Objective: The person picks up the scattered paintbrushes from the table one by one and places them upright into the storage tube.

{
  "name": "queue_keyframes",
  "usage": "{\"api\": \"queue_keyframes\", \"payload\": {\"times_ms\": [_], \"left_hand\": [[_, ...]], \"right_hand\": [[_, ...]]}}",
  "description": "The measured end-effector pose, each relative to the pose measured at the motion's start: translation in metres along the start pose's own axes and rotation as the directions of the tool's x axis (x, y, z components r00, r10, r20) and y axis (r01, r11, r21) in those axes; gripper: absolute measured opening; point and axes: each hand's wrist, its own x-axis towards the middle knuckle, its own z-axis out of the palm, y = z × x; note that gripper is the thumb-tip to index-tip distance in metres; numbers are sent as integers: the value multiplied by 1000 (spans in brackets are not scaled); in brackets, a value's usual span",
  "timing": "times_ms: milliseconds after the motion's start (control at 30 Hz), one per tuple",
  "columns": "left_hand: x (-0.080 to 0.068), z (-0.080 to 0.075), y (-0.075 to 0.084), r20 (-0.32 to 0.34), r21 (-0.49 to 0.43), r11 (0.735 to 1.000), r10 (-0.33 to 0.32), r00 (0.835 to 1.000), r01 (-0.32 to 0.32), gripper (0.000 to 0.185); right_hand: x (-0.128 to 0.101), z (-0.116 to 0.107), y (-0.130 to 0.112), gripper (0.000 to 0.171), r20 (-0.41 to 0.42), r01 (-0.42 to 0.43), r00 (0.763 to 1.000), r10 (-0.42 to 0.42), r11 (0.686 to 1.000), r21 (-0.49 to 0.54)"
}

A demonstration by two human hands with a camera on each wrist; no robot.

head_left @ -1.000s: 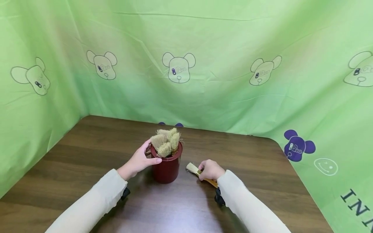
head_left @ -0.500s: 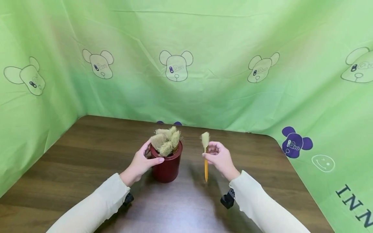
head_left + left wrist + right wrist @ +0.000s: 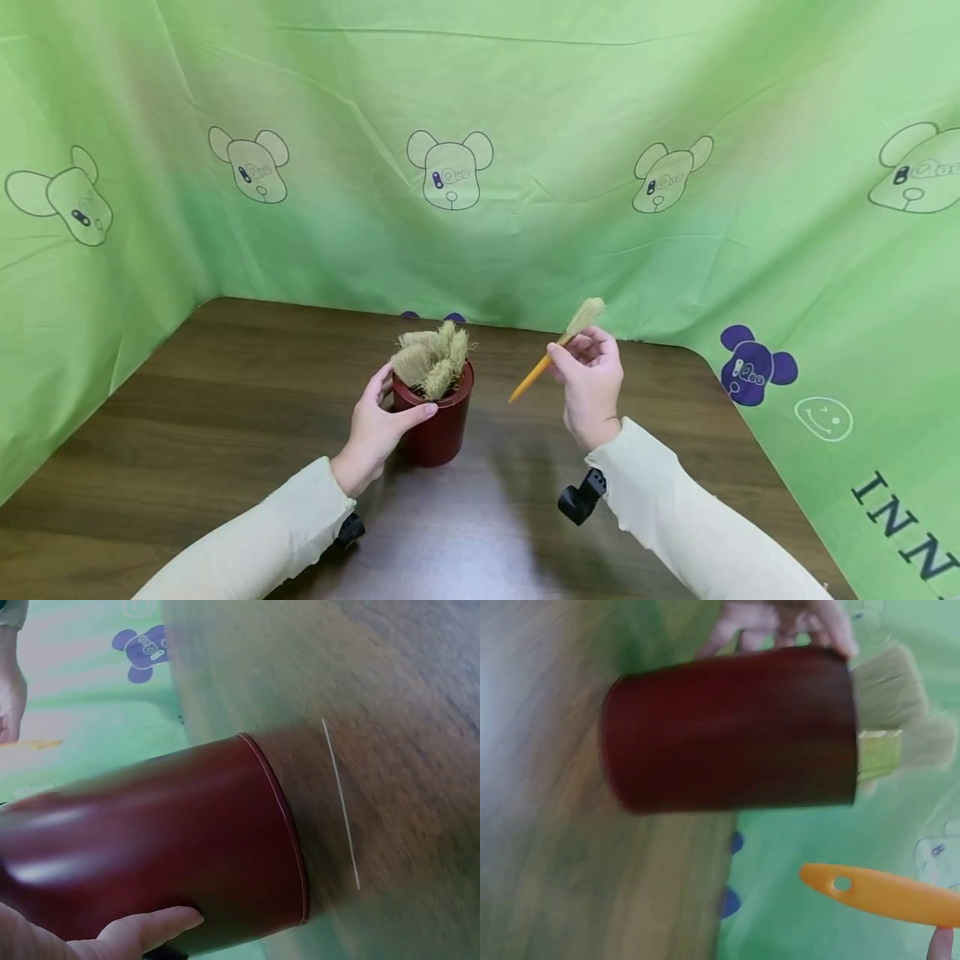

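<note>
A right hand (image 3: 592, 387) pinches an orange-handled brush (image 3: 557, 348) in its fingers above the worktop (image 3: 225, 400). The brush's long axis runs diagonally, bristles toward two o'clock, handle tip toward eight o'clock. At nine o'clock from it, the left hand (image 3: 378, 425) curls its fingers round a dark red pot (image 3: 442, 429) full of brushes (image 3: 431, 362).

A second ago the right hand (image 3: 592, 387) lay low on the worktop (image 3: 225, 400), closing on the orange-handled brush (image 3: 558, 343) that rested flat there. It has since lifted the brush clear, passed through an upright hold, and now pinches it raised and tilted, bristles up and away, handle end slanting down toward the left hand (image 3: 382, 421).
</note>
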Motion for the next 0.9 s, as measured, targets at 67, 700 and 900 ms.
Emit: {"api": "queue_keyframes", "payload": {"times_ms": [67, 700, 900], "left_hand": [[-1, 1, 1, -10, -6, 1000, -1, 1000, 1, 85], [1, 1, 4, -41, 11, 1000, -13, 999, 13, 83], [0, 0, 2, -47, 25, 999, -23, 999, 24, 83]], "right_hand": [[-1, 6, -5, 38, -6, 15, 1000, -15, 1000, 12], [-14, 49, -20, 40, 122, 74, 989, -86, 992, 104], [-22, 60, -13, 41, 176, 59, 981, -79, 991, 118]]}}
